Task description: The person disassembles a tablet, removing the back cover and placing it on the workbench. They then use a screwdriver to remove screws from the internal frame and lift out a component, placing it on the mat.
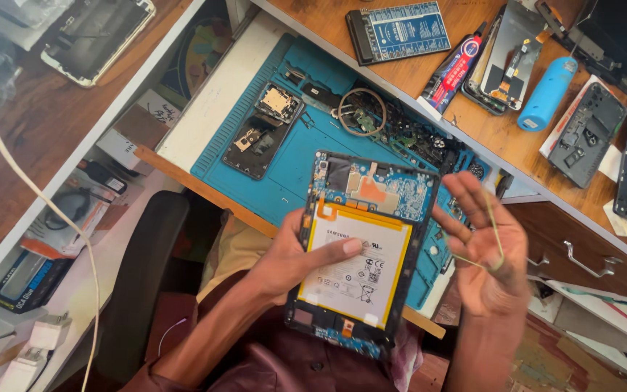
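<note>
Holding an opened tablet [361, 250] back-up above the lap, the left hand [295, 265] grips its edge with the thumb pressed across the white battery [353, 265], steadying it so the exposed boards face the eyes. The right hand [489, 250] is spread open beside it, a thin yellowish band [496, 236], possibly a rubber band, looped over its fingers. Behind lies a blue mat [292, 156] on the table [205, 109].

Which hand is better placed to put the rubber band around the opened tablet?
Probably the right hand: the rubber band already hangs on its fingers beside the tablet, while the left hand grips it.
</note>
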